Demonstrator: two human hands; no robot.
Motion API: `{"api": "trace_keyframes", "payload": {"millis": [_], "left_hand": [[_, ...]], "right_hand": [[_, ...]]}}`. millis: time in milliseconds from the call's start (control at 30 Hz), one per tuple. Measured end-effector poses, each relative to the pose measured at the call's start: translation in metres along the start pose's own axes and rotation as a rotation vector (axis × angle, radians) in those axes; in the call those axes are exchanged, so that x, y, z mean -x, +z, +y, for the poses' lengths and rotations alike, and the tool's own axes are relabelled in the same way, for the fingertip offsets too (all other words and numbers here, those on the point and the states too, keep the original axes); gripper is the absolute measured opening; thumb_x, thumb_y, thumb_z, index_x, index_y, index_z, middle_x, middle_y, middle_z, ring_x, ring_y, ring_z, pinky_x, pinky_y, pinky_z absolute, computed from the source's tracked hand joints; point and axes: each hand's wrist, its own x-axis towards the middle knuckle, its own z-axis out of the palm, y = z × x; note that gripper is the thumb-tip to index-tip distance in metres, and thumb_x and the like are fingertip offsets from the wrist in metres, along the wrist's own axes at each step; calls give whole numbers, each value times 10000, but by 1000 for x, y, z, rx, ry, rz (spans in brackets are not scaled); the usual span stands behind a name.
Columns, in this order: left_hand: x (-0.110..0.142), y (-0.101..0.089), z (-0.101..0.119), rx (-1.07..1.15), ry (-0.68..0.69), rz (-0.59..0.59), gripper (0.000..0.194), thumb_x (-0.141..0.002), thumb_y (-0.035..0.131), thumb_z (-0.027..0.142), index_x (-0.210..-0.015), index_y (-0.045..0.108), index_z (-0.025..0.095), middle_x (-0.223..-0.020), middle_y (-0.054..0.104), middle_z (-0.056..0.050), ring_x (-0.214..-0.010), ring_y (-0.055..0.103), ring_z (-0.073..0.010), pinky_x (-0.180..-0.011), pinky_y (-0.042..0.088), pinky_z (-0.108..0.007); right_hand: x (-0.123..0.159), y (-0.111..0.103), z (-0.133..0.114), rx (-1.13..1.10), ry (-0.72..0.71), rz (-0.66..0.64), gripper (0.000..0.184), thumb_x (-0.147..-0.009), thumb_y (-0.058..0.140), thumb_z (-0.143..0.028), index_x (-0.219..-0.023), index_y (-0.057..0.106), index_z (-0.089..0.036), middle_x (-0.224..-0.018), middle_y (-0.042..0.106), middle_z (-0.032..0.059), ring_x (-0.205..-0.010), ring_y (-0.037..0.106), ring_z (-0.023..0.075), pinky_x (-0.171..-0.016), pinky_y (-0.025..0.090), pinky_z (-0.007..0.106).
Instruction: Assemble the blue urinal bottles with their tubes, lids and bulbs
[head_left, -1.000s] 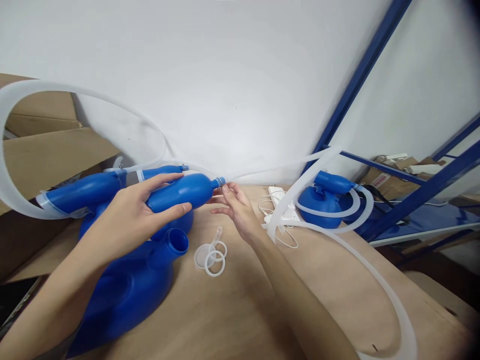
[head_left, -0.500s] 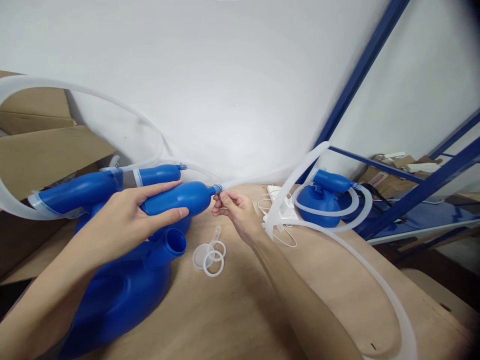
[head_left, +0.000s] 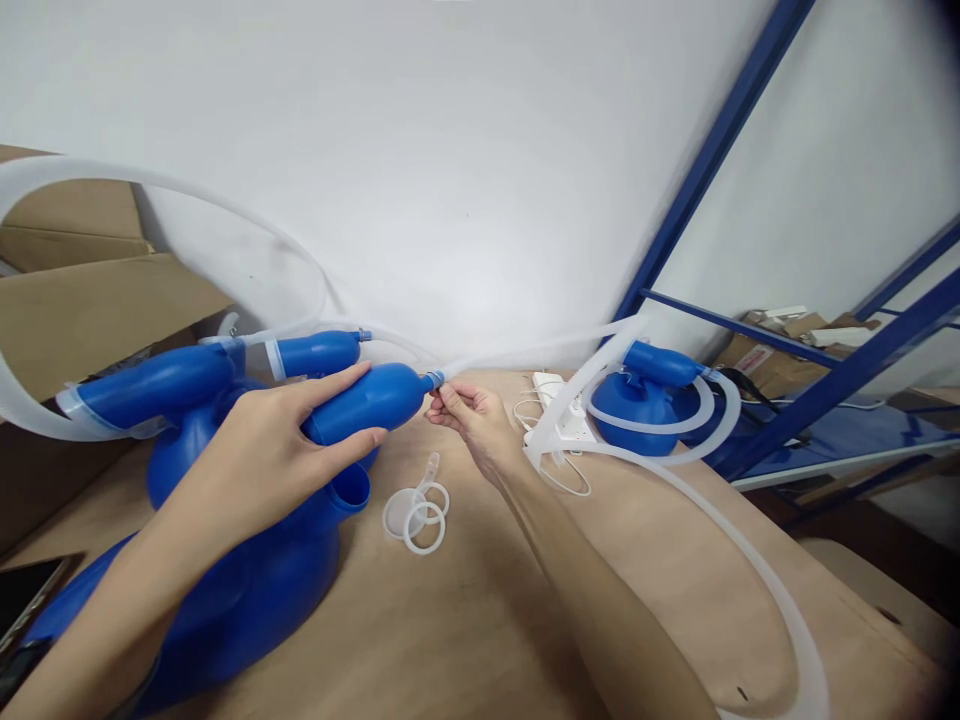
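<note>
My left hand (head_left: 289, 440) is wrapped round a blue bottle-shaped plastic piece (head_left: 375, 395), its narrow spout pointing right. A translucent hose (head_left: 510, 352) joins the spout, with a metal hose clamp (head_left: 434, 379) around the joint. Thumb and fingers of my right hand (head_left: 469, 415) are pinched at the clamp; the exact part between the fingertips is hidden. Below the piece stands a large blue container (head_left: 255, 590) with an open round neck (head_left: 351, 488). On the table between my arms lie a translucent cap (head_left: 401, 513) and two white rings (head_left: 424, 528).
More blue containers with hoses stand at left (head_left: 161, 385) and at right (head_left: 637, 408). A cardboard box (head_left: 97, 290) is at the far left. Beside the right hose lies a white power strip (head_left: 566, 420). Loose hose (head_left: 757, 540) curves over the wooden table (head_left: 480, 620); a blue metal shelf (head_left: 847, 440) borders the right.
My left hand has shifted slightly right along the blue piece. The raised hose bend at right has dropped lower. My right hand keeps its pinch at the clamp.
</note>
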Motion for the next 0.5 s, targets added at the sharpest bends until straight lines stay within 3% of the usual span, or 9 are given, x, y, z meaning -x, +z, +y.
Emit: {"api": "trace_keyframes", "payload": {"millis": [133,300,400,500], "left_hand": [[0,9,-8,-65,143,53,696,-970,670,607,-1523,687,184,-1458,759,-100,-1262,767,-388,-1096,606,-497],[4,15,-16,-232,358,149,599,-1055,564,540,-1574,645,252,-1512,725,-100,-1281,762,-400,-973,670,-520],[6,15,-12,-222,320,144,616,-1033,585,532,-1566,655,231,-1458,760,-107,-1225,786,-403,-968,669,-515],[3,14,-5,-94,118,94,681,-938,678,619,-1488,728,221,-1359,813,-94,-1175,802,-412,-1010,654,-513]], "right_hand": [[2,0,-3,-16,1,35,555,-630,1008,-656,-786,787,-172,-783,738,4,-698,695,119,-791,663,296],[5,2,-5,-36,3,69,552,-613,1027,-626,-820,806,-164,-800,739,10,-745,704,133,-848,655,315],[4,2,-4,-50,-6,93,556,-615,1025,-627,-831,805,-165,-785,731,2,-746,700,131,-860,644,307],[2,-1,-3,-61,-11,101,542,-625,1027,-607,-820,796,-158,-782,728,4,-753,698,131,-861,635,297]]}}
